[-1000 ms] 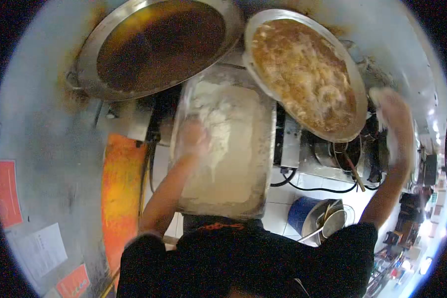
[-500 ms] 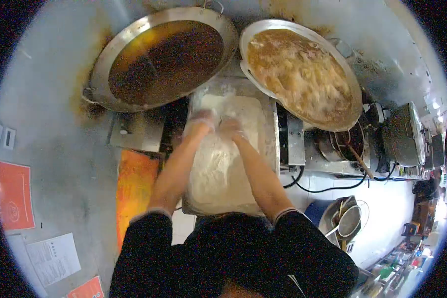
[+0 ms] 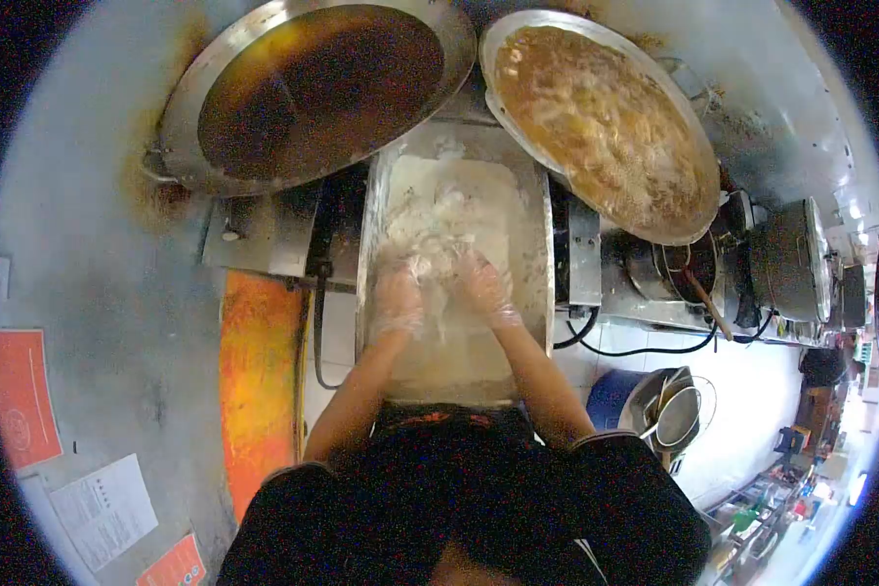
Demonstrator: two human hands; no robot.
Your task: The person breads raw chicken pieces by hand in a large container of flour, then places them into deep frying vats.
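A long metal tray (image 3: pixel 551 293) of pale flour (image 3: pixel 430 366) lies in front of me. My left hand (image 3: pixel 398 296) and my right hand (image 3: pixel 483 283), both in clear plastic gloves, are side by side down in the flour. Beyond and between the fingertips are lumpy, flour-covered pieces (image 3: pixel 444 217); their kind is hidden by the coating. Fingers of both hands are smeared by motion and dusted white, so whether they grip any of the pieces does not show.
A wide pan of dark oil (image 3: pixel 322 93) stands behind left, and a pan of bubbling oil (image 3: pixel 606 127) behind right. Further right are a pot with a wooden-handled utensil (image 3: pixel 708 303) and a large lidded pot (image 3: pixel 791 259). Strainers (image 3: pixel 679 425) sit low at the right.
Both hands have drawn back toward my body through the flour. Lumpy coated pieces now show ahead of the fingers. The view has shifted slightly.
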